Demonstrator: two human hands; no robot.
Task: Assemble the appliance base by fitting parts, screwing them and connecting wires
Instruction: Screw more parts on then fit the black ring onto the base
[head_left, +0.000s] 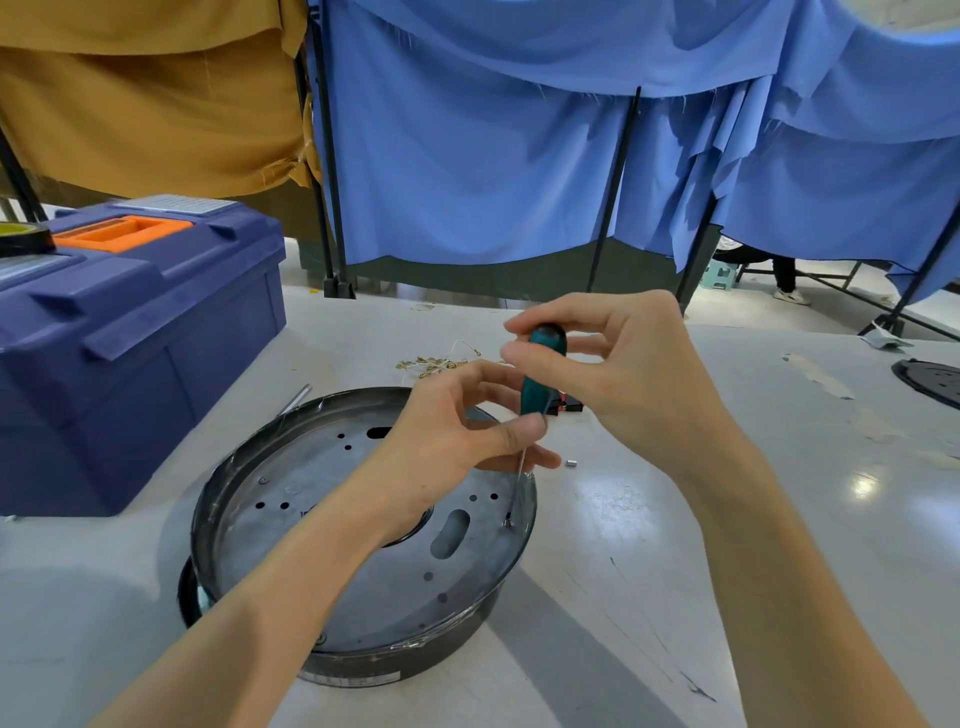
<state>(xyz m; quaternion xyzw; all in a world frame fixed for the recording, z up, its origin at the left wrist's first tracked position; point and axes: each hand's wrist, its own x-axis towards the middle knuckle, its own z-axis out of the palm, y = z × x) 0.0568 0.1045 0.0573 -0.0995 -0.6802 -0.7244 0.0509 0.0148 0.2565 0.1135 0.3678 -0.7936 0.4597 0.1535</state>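
Worktable (675, 519), seen from above. At far left stands a blue toolbox (140, 332) with an orange handle (122, 234); a roll of tape (23, 239) lies on its lid. Blue cloth (519, 156) and mustard cloth (145, 104) hang behind the table. A heap of small brass terminals (436, 364) lies beyond my hands, a small metal cylinder (571, 462) lies just right of the base, and a dark disc (930, 382) sits at the right edge.

The appliance base (332, 467), a round dark metal pan with a perforated floor, rests on the table in front of me. My left forearm crosses over it and hides most of its central opening.

The screwdriver (543, 374) stands nearly upright, its thin shaft slanting down to a screw (508, 521) near the base's right rim.

My left hand (457, 447) is raised above the pan, with thumb and fingers pinching the tool where the teal handle meets the shaft. My right hand (613, 364) comes in from the right, wrist bent, its fingertips curled round the top of the handle.
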